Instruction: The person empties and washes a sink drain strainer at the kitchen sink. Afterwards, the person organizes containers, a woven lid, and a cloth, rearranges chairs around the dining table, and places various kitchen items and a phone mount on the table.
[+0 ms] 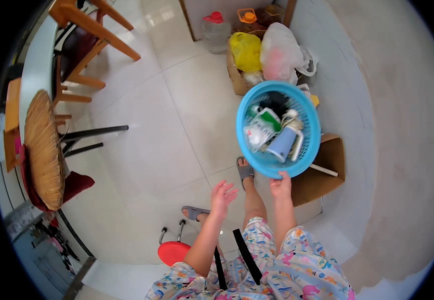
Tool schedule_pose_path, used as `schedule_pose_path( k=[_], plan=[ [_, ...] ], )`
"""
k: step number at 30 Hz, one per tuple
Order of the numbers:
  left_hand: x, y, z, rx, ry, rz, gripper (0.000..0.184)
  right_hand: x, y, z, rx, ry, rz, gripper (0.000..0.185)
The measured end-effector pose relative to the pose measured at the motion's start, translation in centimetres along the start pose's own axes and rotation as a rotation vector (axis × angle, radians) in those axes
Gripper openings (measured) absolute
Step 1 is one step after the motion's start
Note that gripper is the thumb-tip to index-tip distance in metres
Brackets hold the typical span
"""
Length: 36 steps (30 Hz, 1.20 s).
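Observation:
My right hand [280, 186] grips the near rim of a round blue plastic basket [241, 127], which is tilted so its inside faces me. In the basket lie a light-blue cup-shaped item [282, 143], a green and white package [263, 127], a coiled pale cord [292, 120] and something black [276, 101]. My left hand [223, 196] is raised below and left of the basket, apart from it, fingers spread and holding nothing.
An open cardboard box [322, 185] stands by the wall under the basket. Behind are a yellow bag [246, 51], a white bag [280, 50] and a red-capped bottle [216, 32]. Left are wooden chairs [97, 30] and a woven round seat [44, 150]; a red stool [173, 253] is nearby.

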State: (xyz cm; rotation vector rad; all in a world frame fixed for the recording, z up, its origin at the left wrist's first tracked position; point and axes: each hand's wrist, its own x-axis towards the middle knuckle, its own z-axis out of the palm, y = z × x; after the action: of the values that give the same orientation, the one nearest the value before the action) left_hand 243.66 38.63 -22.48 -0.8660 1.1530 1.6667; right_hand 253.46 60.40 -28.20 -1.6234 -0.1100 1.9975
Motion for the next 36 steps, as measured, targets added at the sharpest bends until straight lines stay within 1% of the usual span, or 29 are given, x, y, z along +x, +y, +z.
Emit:
schedule_pose_path(
  k=[3, 4, 7, 9, 10, 13, 16, 18, 19, 22, 25, 27, 29, 31, 33, 35, 36],
  plan=[
    [0.4, -0.3, 2.8, 0.092, -0.030, -0.022, 0.048, 2.3, -4.3, 1.3, 0.031, -0.002, -0.080, 0.040],
    [1.1, -0.4, 2.9, 0.117, -0.030, -0.034, 0.046, 2.9, -4.7, 1.6, 0.036, 0.001, -0.097, 0.041],
    [1.8, -0.1, 5.2, 0.238, 0.003, -0.049, 0.039, 2.1, -7.8, 2.5, 0.048, 0.011, -0.150, 0.046],
    [2.7, 0.2, 7.2, 0.267, -0.028, -0.038, 0.037, 0.6, -9.4, 2.7, 0.049, 0.043, -0.170, 0.049],
    [3.1, 0.6, 8.3, 0.286, -0.044, -0.031, 0.036, -0.2, -10.0, 2.5, 0.062, 0.052, -0.164, 0.053],
    [4.9, 2.0, 12.5, 0.366, -0.073, 0.034, 0.035, -0.9, -11.2, 0.8, 0.059, 0.055, -0.132, 0.050],
    [5.6, 4.1, 16.6, 0.428, -0.085, 0.076, 0.034, -1.8, -12.5, -0.9, 0.064, 0.131, -0.089, 0.051],
    [6.9, 4.7, 18.0, 0.542, -0.038, 0.107, 0.032, -1.6, -13.0, -3.0, 0.063, 0.139, -0.086, 0.051],
    [7.7, 4.8, 18.7, 0.597, -0.018, 0.117, 0.031, -2.8, -13.8, -3.0, 0.052, 0.163, -0.104, 0.050],
    [14.2, 4.1, 20.7, 0.707, -0.001, 0.121, 0.030, -2.1, -15.8, -3.3, 0.013, 0.178, -0.130, 0.051],
    [23.6, 3.1, 21.7, 0.865, -0.030, 0.212, 0.027, 0.5, -13.3, -6.3, -0.012, 0.211, -0.193, 0.051],
    [31.4, 1.3, 22.4, 1.078, -0.101, 0.459, 0.024, 2.7, -12.1, -6.9, 0.018, 0.240, -0.221, 0.050],
    [35.0, 1.1, 25.6, 1.360, -0.258, 0.603, 0.026, 1.6, -11.6, -6.6, 0.046, 0.283, -0.205, 0.047],
    [38.5, 0.5, 28.0, 1.709, -0.424, 0.896, 0.028, 1.4, -10.9, -6.1, 0.056, 0.326, -0.236, 0.047],
    [39.3, 0.2, 30.7, 1.921, -0.464, 0.923, 0.029, 1.5, -10.1, -6.2, 0.089, 0.346, -0.246, 0.047],
    [39.5, 0.1, 33.5, 2.236, -0.517, 0.753, 0.035, 1.4, -10.0, -6.0, 0.112, 0.341, -0.243, 0.049],
    [40.1, -0.3, 34.0, 2.375, -0.532, 0.654, 0.041, 1.4, -9.8, -5.8, 0.126, 0.346, -0.247, 0.050]
  ],
)
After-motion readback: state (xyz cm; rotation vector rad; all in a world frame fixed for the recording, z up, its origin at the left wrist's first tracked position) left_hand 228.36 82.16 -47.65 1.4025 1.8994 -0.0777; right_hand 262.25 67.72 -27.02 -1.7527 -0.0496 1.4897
